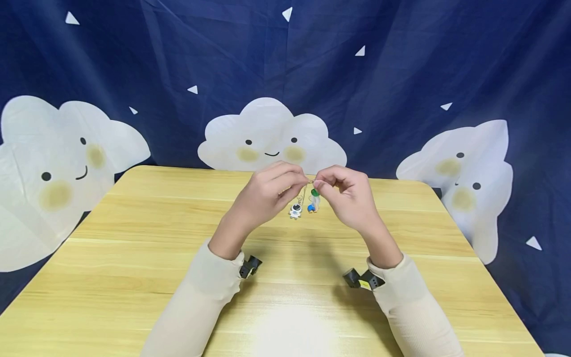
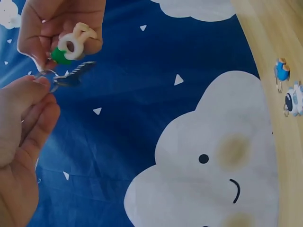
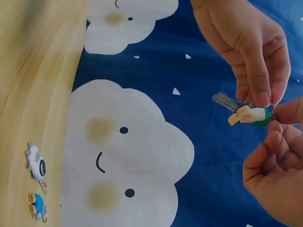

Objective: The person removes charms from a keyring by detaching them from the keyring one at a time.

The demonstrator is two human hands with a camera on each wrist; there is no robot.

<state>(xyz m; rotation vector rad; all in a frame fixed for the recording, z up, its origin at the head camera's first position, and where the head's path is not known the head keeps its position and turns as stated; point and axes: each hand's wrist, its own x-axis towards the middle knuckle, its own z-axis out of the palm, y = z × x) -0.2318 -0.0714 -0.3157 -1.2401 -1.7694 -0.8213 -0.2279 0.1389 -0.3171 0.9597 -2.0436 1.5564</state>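
My left hand (image 1: 273,191) and right hand (image 1: 350,196) are raised over the table, fingertips close together. A metal key (image 2: 75,74) hangs from a thin ring (image 2: 47,73) pinched between my left thumb and fingers. Beside the key is a small charm (image 3: 251,115), green, white and peach; my right thumb and fingers pinch the metal fitting at its green end. Whether the fitting is through the key's ring is hidden by the fingertips. An astronaut charm (image 3: 35,160) and a blue and orange charm (image 3: 36,205), each with a metal ring, lie on the table away from both hands.
The wooden table (image 1: 134,277) has rounded far corners. Behind it hangs a dark blue cloth (image 1: 250,44) printed with white clouds and triangles. A small black camera sits at each cuff, one on the left wrist (image 1: 251,267) and one on the right wrist (image 1: 363,279).
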